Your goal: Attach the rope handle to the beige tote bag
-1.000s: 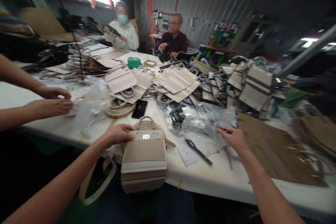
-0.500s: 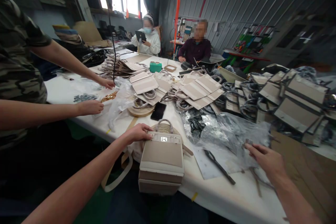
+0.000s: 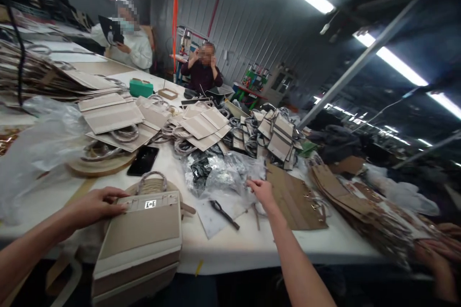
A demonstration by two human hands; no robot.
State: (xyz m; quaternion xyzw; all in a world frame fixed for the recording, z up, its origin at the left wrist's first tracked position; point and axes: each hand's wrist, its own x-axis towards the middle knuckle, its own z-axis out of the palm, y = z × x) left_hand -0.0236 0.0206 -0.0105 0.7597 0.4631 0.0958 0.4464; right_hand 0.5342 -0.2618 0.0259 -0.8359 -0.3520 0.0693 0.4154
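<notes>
A beige handbag (image 3: 144,232) with a plastic-wrapped top handle (image 3: 153,177) leans at the table's front edge. A small shiny metal plate (image 3: 150,204) sits near its top. My left hand (image 3: 93,208) grips the bag's upper left corner between thumb and fingers. Over a clear plastic bag (image 3: 234,172) with dark small parts, my right hand (image 3: 262,193) is closed in a pinch on a small, flat, greyish piece, mostly hidden by the fingertips. Left of this hand, a dark narrow tool (image 3: 224,214) lies on a white sheet (image 3: 207,223).
Beige bag panels with wrapped handles (image 3: 111,115) are heaped mid-table beside a phone (image 3: 143,160) and a tape roll (image 3: 101,165). Brown panels (image 3: 295,196) lie at right, near another person's hands (image 3: 437,254). Two people sit across the table.
The view has swung right, so the co-worker's arms at left are out of sight. My left hand stays on the handbag, and my right hand keeps its pinch near the plastic bag.
</notes>
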